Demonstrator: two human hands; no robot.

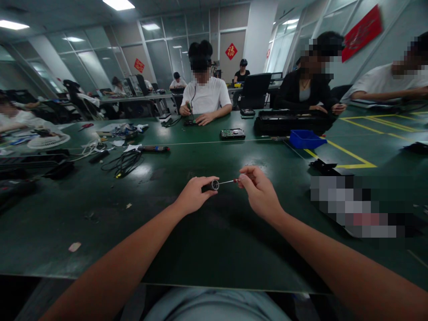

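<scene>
Over the green table (214, 258), my left hand (193, 195) is closed around a dark cylindrical part (214, 184) with a round, silvery rim that faces me. The rest of that part is hidden by my fingers. To its right, my right hand (259, 191) pinches a screwdriver (229, 181) by its red handle. The thin metal shaft points left, and its tip meets or comes very near the rim of the part; I cannot tell whether it touches.
A black cable coil (129, 161) and a pen-like tool (155, 149) lie at left. Ahead are a hard drive (232, 133), a blue tray (306, 139) and a long black housing (290, 122). A person (205, 96) works opposite. A blurred-out item (354, 207) lies at right.
</scene>
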